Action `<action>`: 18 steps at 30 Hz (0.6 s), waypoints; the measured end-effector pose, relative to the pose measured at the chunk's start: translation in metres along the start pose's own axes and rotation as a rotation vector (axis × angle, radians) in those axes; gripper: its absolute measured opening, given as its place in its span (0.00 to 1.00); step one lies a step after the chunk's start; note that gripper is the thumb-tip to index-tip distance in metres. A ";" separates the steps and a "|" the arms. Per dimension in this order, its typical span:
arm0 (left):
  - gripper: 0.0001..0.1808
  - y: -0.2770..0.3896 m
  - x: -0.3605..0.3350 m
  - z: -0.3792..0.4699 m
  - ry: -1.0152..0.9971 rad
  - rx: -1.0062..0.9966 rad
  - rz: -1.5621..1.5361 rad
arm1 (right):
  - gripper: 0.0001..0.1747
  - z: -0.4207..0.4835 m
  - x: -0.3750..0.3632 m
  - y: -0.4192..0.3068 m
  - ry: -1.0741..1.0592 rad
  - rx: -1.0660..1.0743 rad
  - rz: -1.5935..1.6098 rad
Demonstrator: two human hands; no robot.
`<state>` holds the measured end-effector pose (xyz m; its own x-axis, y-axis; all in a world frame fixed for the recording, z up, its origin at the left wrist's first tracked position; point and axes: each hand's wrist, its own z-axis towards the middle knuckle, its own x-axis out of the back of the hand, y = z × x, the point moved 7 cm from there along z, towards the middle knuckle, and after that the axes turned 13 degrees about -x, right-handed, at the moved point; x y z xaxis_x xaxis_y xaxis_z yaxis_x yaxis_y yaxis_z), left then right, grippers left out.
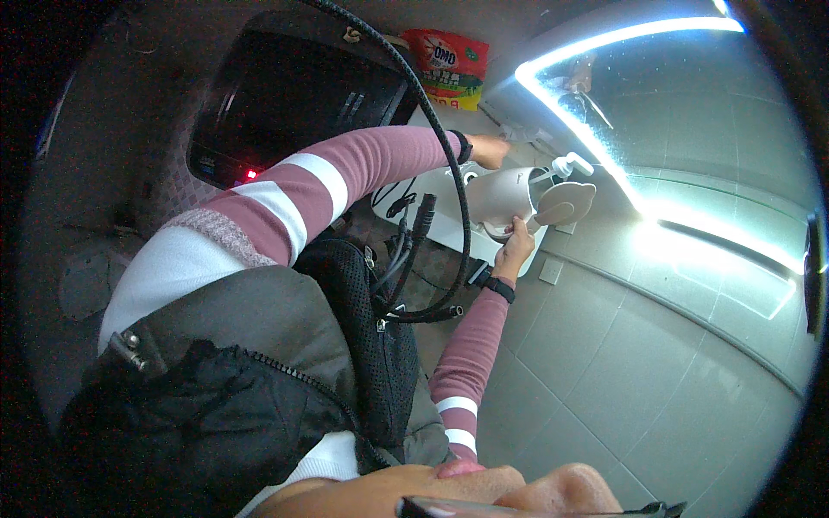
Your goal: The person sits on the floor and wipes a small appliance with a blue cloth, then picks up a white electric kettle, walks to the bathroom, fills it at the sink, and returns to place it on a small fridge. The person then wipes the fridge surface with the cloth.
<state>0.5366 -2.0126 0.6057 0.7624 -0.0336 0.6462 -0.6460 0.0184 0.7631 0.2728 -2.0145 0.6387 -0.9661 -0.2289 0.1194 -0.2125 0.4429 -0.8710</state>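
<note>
My right hand (515, 246) grips the handle of a pale beige kettle (499, 194), which is tilted with its mouth towards the wall. The kettle's lid (573, 202) stands open. A white pump head or spout (570, 165) shows beside the kettle's mouth; whether its stem goes inside cannot be told. My left hand (490, 151) is at the far side of the kettle body, its fingers curled and largely hidden. What it holds, if anything, does not show. Under the kettle lies a white washbasin (434, 188) with a round fitting (470, 176) near my left hand.
A dark washing machine (291, 84) with a red lit display is on the left. An OMO detergent bag (450, 68) stands behind the basin. A lit mirror (699, 129) hangs on the tiled wall (583, 349). A thick black cable (453, 149) arcs across my view.
</note>
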 end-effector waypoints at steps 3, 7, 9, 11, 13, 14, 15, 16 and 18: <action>0.21 0.001 0.000 0.002 0.068 -0.045 0.023 | 0.08 -0.001 0.000 -0.003 -0.010 0.036 0.027; 0.21 -0.001 -0.003 0.004 0.091 -0.044 0.024 | 0.05 -0.002 0.001 -0.002 -0.022 0.005 0.029; 0.21 0.000 -0.004 0.005 0.076 -0.047 0.018 | 0.04 -0.003 0.002 -0.002 -0.024 -0.012 0.027; 0.21 0.000 -0.004 0.005 0.041 -0.036 0.009 | 0.04 -0.004 0.004 -0.002 -0.009 -0.015 0.033; 0.21 -0.001 -0.007 0.004 -0.004 -0.018 0.002 | 0.04 -0.005 0.003 -0.002 -0.028 -0.013 0.039; 0.21 0.000 -0.005 0.004 0.028 -0.039 0.010 | 0.04 -0.005 0.002 -0.002 -0.034 -0.007 0.044; 0.21 0.001 -0.004 0.004 0.059 -0.060 0.018 | 0.04 -0.005 0.002 -0.002 -0.037 -0.007 0.045; 0.21 0.001 -0.005 0.005 0.068 -0.069 0.019 | 0.04 -0.005 0.002 -0.002 -0.039 -0.006 0.046; 0.21 -0.001 -0.006 0.007 0.085 -0.083 0.021 | 0.04 -0.006 0.002 -0.003 -0.042 -0.004 0.045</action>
<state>0.5319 -2.0189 0.6009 0.7515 0.0520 0.6577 -0.6592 0.1010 0.7452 0.2705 -2.0110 0.6448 -0.9677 -0.2451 0.0598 -0.1697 0.4569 -0.8732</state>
